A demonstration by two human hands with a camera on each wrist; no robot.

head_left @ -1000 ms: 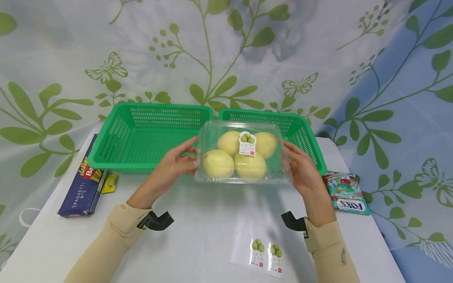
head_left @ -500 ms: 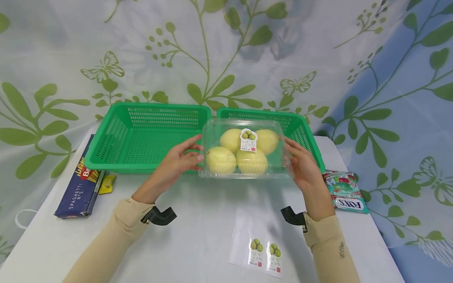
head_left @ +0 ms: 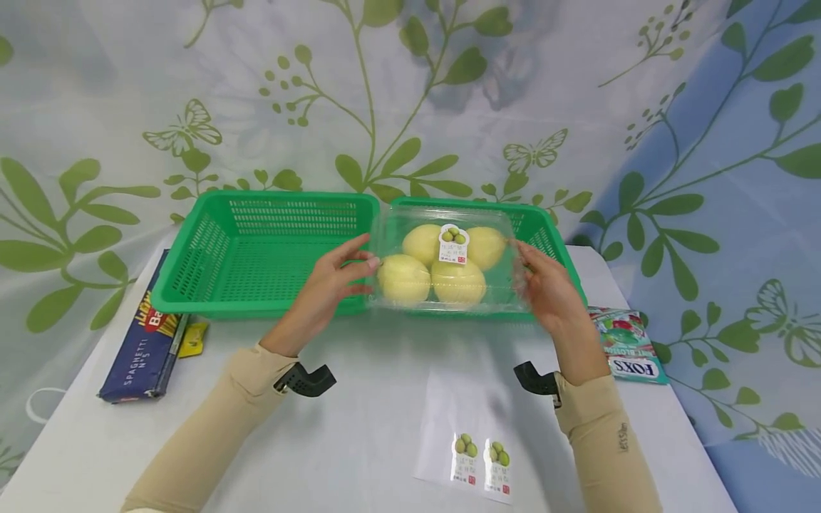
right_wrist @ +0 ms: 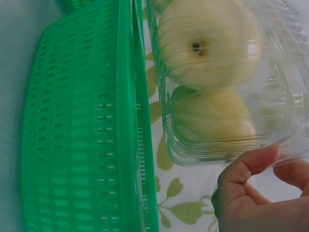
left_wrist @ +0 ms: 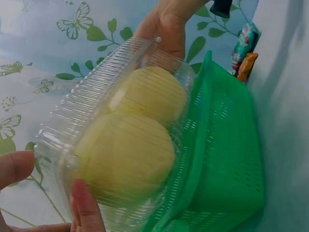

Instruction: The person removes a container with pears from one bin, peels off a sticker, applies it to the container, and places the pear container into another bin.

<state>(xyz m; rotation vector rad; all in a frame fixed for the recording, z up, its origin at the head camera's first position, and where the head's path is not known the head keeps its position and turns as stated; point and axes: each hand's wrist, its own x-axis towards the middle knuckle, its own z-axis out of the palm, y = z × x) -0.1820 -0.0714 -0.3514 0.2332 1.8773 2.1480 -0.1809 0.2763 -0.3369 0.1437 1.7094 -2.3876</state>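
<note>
Both hands hold up a clear plastic clamshell box (head_left: pixel 500 285) by its two short ends. Inside it lie several pale yellow round fruits (head_left: pixel 403 279), and a white label (head_left: pixel 453 245) with printed green fruit is on its lid. My left hand (head_left: pixel 330 288) grips the left end, thumb and fingers at the edge. My right hand (head_left: pixel 548 288) pinches the right end, as the right wrist view also shows with the hand (right_wrist: pixel 260 193) at the box's rim. The box overlaps the right green basket (head_left: pixel 545 228) in the head view; the wrist views show it above that basket's rim.
Left of it stands a second green basket (head_left: pixel 282 271). A blue spaghetti box (head_left: pixel 137 349) and a small yellow packet (head_left: pixel 193 340) lie on the left, a Fox's candy bag (head_left: pixel 628 345) on the right. A sticker sheet (head_left: pixel 442 427) lies at the front. A patterned cloth (head_left: pixel 449 128) hangs behind.
Both hands have carried the clear box of fruit forward and slightly right, toward the right green basket. The hold at both ends stays the same.
</note>
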